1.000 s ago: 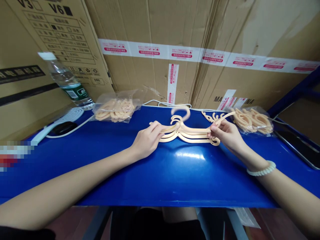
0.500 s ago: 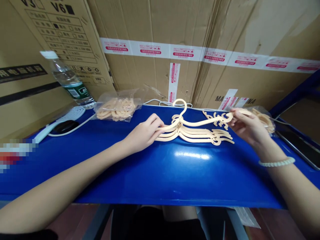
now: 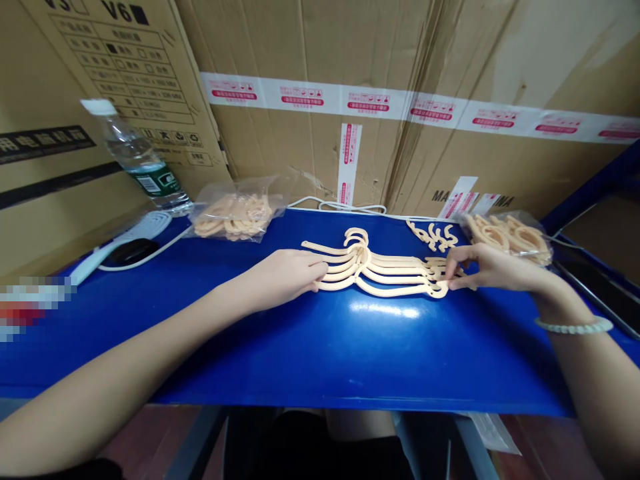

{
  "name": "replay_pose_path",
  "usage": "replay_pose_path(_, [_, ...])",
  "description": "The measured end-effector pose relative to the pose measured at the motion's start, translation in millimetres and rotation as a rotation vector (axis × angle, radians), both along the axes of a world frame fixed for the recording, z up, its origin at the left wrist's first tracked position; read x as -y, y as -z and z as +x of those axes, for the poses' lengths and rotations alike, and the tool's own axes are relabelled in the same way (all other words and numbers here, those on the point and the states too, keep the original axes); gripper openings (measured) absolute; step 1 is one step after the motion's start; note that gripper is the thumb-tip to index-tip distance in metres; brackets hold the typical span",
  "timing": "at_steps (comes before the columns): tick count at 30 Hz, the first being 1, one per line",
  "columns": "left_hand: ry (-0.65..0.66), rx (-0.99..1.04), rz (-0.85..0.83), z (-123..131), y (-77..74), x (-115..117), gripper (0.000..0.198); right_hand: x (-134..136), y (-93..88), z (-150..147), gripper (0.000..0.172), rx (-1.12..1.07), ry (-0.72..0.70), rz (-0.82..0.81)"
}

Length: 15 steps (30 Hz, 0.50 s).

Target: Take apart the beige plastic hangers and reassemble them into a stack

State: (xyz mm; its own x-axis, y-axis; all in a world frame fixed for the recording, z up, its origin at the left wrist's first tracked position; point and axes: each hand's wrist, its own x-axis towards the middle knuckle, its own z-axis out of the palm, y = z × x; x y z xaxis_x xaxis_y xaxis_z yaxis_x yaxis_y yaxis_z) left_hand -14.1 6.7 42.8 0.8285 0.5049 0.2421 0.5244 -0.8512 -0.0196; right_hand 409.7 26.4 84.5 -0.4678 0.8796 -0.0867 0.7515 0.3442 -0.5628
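Several cream plastic hangers (image 3: 395, 291) lie overlapped in a row on the blue table (image 3: 300, 353), their hooks bunched near the middle. My left hand (image 3: 295, 272) is closed round the left arms of the front hangers, fingertips pressed together. On the other side, my right hand (image 3: 473, 267) pinches the right end of the front hanger, beside its small curled notch. Small loose curved pieces (image 3: 433, 235) in the same cream colour lie behind the hangers' right ends.
Clear bags of cream parts sit at the back left (image 3: 233, 213) and back right (image 3: 510, 235). A water bottle (image 3: 145, 163), a black mouse (image 3: 131, 252) and white cable are at the left. Cardboard boxes (image 3: 300, 147) stand behind. A phone (image 3: 605, 293) lies at the right.
The hanger held raised between my hands has come down and forward onto the front of the row. My right hand has lowered with it, uncovering the right bag; my left hand moved slightly down.
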Motion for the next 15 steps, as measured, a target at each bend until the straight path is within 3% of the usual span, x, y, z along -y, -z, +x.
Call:
replay_pose_path(2, [-0.011, 0.012, 0.020, 0.8, 1.3, 1.1, 0.014, -3.0, 7.3, 0.9, 0.037, 0.106, -0.067, -0.005])
replay_pose_path(5, [-0.021, 0.007, 0.035, 1.4, 5.3, 0.0, 0.013, -6.1, 13.9, 3.1, 0.040, 0.121, -0.040, 0.003])
replay_pose_path(11, [-0.031, 0.019, 0.101, 1.5, 13.2, -7.2, 0.013, -7.2, 10.7, 6.6, 0.048, 0.170, 0.005, 0.006])
replay_pose_path(13, [-0.020, 0.031, 0.129, 1.7, 13.6, -7.8, 0.013, -7.2, 6.9, 9.6, 0.051, 0.147, 0.011, 0.072])
replay_pose_path(15, [-0.015, 0.036, 0.149, 2.6, 13.0, -6.6, 0.013, -9.1, 4.0, 13.1, 0.053, 0.109, 0.111, 0.209])
